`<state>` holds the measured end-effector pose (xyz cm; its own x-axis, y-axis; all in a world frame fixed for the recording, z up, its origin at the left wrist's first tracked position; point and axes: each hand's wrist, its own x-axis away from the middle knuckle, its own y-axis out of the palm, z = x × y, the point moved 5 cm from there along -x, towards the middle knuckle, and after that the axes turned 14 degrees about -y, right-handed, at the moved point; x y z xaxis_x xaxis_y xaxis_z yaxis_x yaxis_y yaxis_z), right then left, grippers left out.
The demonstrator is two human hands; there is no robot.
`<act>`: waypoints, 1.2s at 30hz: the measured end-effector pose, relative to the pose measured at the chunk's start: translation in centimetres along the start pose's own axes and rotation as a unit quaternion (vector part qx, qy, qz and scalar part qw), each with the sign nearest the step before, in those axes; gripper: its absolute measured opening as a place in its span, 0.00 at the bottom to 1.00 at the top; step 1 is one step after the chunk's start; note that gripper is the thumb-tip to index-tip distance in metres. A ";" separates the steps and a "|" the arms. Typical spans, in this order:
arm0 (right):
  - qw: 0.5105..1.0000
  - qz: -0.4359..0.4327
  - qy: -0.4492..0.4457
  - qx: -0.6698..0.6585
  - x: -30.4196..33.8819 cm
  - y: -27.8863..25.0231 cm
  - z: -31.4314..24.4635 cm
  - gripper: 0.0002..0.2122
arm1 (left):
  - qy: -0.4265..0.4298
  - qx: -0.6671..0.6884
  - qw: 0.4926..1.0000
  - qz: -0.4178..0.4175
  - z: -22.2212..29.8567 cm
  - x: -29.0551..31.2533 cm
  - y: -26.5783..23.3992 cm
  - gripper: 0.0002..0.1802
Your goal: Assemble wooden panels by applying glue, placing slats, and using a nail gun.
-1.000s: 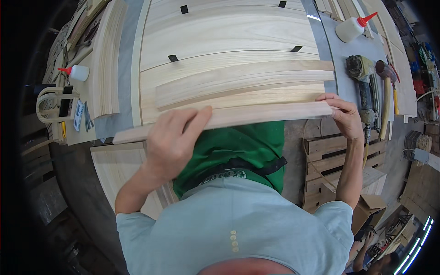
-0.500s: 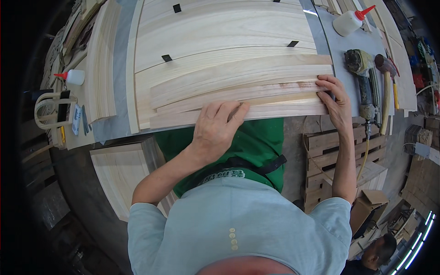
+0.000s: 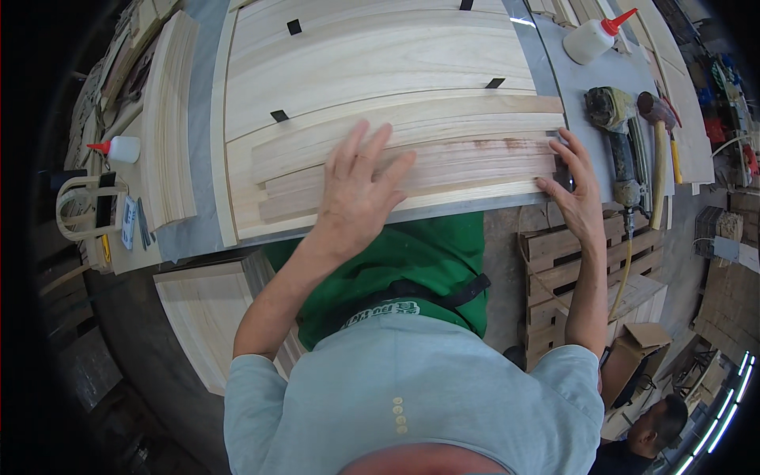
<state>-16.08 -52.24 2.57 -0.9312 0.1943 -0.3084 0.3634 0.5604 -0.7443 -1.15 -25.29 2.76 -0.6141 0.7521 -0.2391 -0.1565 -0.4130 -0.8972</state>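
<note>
Several thin pale wooden strips (image 3: 475,170) lie side by side on a wide wooden panel (image 3: 372,59), near its front edge. One strip carries a reddish-brown streak towards its right end. My left hand (image 3: 356,186) is over the middle of the strips, fingers spread and slightly blurred; whether it presses on them I cannot tell. At the strips' right ends is my right hand (image 3: 579,190), its thumb and fingers apart, with the fingertips beside the ends. Small black pieces (image 3: 294,27) dot the panel beyond the strips.
A nail gun (image 3: 617,142) with a yellow hose, a hammer (image 3: 659,150) and a red-tipped glue bottle (image 3: 598,38) are at right. A stack of boards (image 3: 170,119) and a smaller glue bottle (image 3: 124,149) stand left. Below right are a pallet (image 3: 542,285) and another person (image 3: 653,427).
The nearest strips have shifted away from the panel's front edge, closer to the others. My left hand has moved forward over them and spread its fingers. My right hand stays at their right ends.
</note>
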 end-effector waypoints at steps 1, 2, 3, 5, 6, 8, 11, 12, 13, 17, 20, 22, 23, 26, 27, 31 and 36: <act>1.000 -0.009 0.005 0.009 -0.1 0.1 0.1 0.25 | 0.007 0.006 1.000 0.017 -0.4 -0.4 -0.6 0.34; 1.000 -0.017 0.012 0.019 -0.2 0.1 0.1 0.25 | 0.005 -0.003 1.000 0.002 -0.8 -0.9 -0.8 0.38; 0.999 -0.020 0.037 0.033 -0.2 -0.1 0.3 0.26 | 0.005 -0.012 1.000 -0.011 -1.3 -1.3 -1.1 0.42; 0.999 -0.018 0.019 0.037 -0.6 -0.8 0.3 0.25 | 0.012 -0.017 1.000 -0.021 -2.0 -2.1 -1.3 0.45; 0.999 -0.016 0.019 0.039 -1.0 -1.4 0.4 0.25 | 0.006 -0.018 0.999 -0.043 -2.2 -2.4 -1.2 0.48; 0.998 -0.006 0.022 0.052 -2.1 -2.6 1.1 0.24 | -0.001 -0.027 0.995 -0.096 -2.6 -2.9 -0.5 0.52; 0.982 0.159 0.097 -0.015 -5.6 -5.8 4.5 0.25 | 0.004 -0.005 0.995 -0.096 -2.6 -3.1 -0.6 0.51; 0.973 0.218 0.079 -0.003 -7.2 -6.6 5.6 0.26 | -0.001 -0.002 0.994 -0.113 -2.6 -3.1 -0.4 0.51; 0.971 0.222 0.078 0.031 -8.8 -7.1 6.9 0.29 | 0.010 0.002 0.995 -0.102 -2.4 -3.1 -0.6 0.51; 0.956 0.176 0.104 0.210 -14.4 -8.2 11.9 0.30 | 0.010 -0.013 0.994 -0.111 -2.4 -3.4 -0.6 0.51; 0.975 0.130 0.161 0.087 -15.8 -8.1 14.9 0.29 | 0.006 -0.013 0.993 -0.116 -2.4 -3.6 -0.6 0.50; 0.980 0.121 0.155 0.023 -16.5 -7.9 15.6 0.28 | 0.003 -0.015 0.994 -0.106 -2.3 -3.6 -0.7 0.50; 0.981 0.126 0.150 -0.005 -16.8 -7.8 15.6 0.28 | 0.005 -0.016 0.995 -0.097 -2.2 -3.6 -0.9 0.50; 0.974 0.144 0.173 -0.028 -17.3 -7.7 15.4 0.29 | 0.004 -0.006 0.997 -0.071 -1.8 -3.3 -1.7 0.49; 0.964 0.169 0.202 -0.026 -17.1 -7.9 15.1 0.30 | 0.005 0.007 0.998 -0.060 -1.6 -3.1 -2.2 0.49; 0.961 0.246 0.090 -0.092 -16.4 -8.3 9.7 0.29 | 0.005 0.085 0.996 0.007 -0.9 -3.0 -4.8 0.47; 0.945 0.145 0.002 -0.292 -12.4 -3.9 -3.0 0.30 | -0.040 0.312 0.949 0.013 1.6 -4.4 -5.5 0.43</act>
<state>-5.97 -54.42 11.04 -0.7955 0.4106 -0.4457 0.5270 0.8318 -0.1744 1.18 -27.13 9.29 -0.6777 0.7057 -0.2066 -0.5526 -0.6742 -0.4900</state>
